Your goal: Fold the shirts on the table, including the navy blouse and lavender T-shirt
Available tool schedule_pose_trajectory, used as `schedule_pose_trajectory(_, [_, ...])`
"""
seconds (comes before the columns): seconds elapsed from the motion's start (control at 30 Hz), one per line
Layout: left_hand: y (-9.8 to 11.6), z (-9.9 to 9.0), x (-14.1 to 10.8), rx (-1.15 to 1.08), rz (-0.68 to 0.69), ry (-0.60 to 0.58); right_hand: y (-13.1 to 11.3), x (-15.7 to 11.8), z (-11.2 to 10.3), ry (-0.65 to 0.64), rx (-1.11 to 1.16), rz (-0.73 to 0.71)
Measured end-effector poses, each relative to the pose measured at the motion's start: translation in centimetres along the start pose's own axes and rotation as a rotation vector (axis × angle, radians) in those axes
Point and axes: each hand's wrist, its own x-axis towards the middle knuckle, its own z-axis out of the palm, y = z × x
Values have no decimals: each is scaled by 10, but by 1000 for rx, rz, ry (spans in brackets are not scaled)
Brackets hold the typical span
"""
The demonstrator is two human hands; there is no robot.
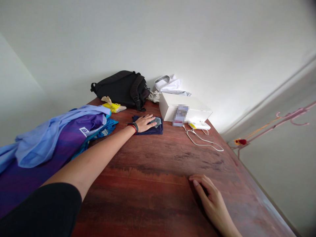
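My left hand lies flat with its fingers spread on a folded dark navy garment, which has a grey-green printed patch near its right side. A dark band and a red cord circle the left wrist. Near the front right, my right hand rests on its side on the wooden table. Its fingers are loosely bent, the thumb stands a little apart, and nothing shows in it.
On the left lie a purple garment and a light blue garment. Behind are a black backpack, a yellow packet and a white bag. A white box, white device and white cable sit right; a pink rack stands beyond.
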Motion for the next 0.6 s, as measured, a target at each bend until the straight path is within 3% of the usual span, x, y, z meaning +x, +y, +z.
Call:
schedule_pose_trajectory(0.2, [-2, 2, 0, -12, -3, 112, 1, 0, 1, -5, 5, 7])
schedule_pose_trajectory(0.37, [5, -9, -10, 31, 14, 234, 2, 1, 1, 8, 11, 12])
schedule_pose_trajectory(0.47, [11, -15, -19, 77, 55, 210, 2, 3, 0, 21, 25, 0])
schedule_pose_trajectory(0.6, [25, -12, -36, 147, 102, 72, -1, 4, -1, 18, 62, -21])
